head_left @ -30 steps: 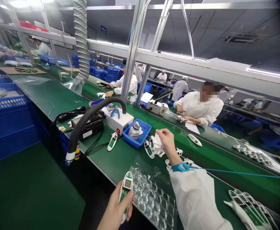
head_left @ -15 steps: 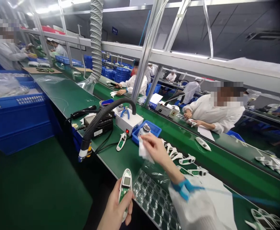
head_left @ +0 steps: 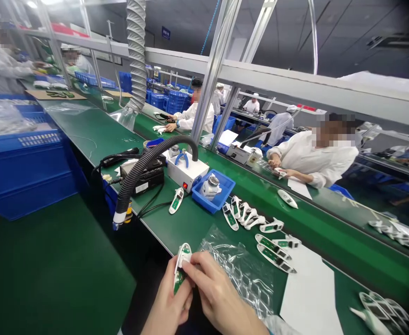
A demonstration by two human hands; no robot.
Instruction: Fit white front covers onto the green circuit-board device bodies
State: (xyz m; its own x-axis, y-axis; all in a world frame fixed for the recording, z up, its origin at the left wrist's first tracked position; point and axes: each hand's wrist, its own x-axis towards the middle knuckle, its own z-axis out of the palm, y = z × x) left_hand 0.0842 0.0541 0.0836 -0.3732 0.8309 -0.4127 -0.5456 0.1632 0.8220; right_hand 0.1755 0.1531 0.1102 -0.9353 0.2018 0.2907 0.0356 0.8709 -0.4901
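My left hand is closed around a slim white device housing with a green circuit board in it, held upright near the bench edge. My right hand reaches over from the right, its fingertips pressed on the upper part of the housing. Under them shows a bit of white wipe, mostly hidden by the fingers, covering the small display. Just beyond my right hand lies a clear plastic blister tray with a transparent film on it.
Similar housings lie in a row by the green conveyor belt. A blue bin holds a metal-topped bottle. A black hose overhangs the bench edge, near a white box. Co-workers sit across the belt.
My right hand has come down and left from beside the blue bin with the wipe, onto the housing in my left hand. The display is now covered. My left hand has barely moved.
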